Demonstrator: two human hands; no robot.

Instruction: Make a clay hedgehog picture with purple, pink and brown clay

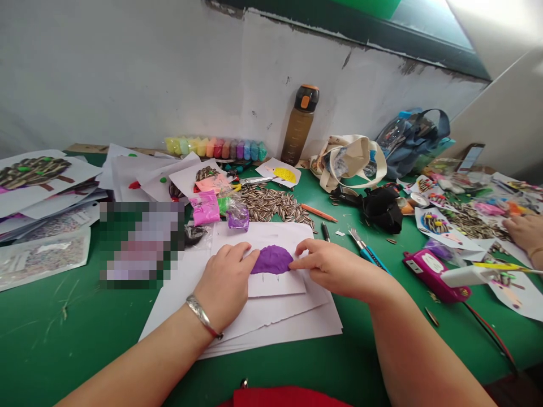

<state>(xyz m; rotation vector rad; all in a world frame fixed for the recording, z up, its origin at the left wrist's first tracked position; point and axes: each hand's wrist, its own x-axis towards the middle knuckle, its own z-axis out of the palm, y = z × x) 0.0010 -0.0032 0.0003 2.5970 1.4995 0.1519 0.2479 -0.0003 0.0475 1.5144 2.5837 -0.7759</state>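
Stacked pictures [36,172]: laid far to the left of the purple clay [272,260]; on the top one, striped seeds, green spots and brown strips are already fixed.
Purple clay: flattened into a low dome on a small white sheet [275,287], its flat side turned toward the wearer; the spreading appears mostly done, though the rim is left a little lumpy and the surface plain.
Pencil strokes [263,277]: drawn just below the purple clay and left uncovered by it.
Loose seeds [275,203]: heaped on the worktop [42,345] behind the purple clay, apart from it.
Seeded pictures [436,222]: scattered well to the right of the purple clay, with seeds and coloured bits already attached.
Left hand [227,280]: rested palm down beside the purple clay; its thumb is set against the clay's left edge, the other fingers loosely bent on the paper, and nothing is gripped.
Right hand [333,264]: brought in at the right end of the purple clay; two digits are held apart, the lower tip touched to the edge, the upper kept just off it; how the remaining fingers are curled cannot be told.
Another person's hand [526,232]: seen far to the right of the purple clay; its hold cannot be told.
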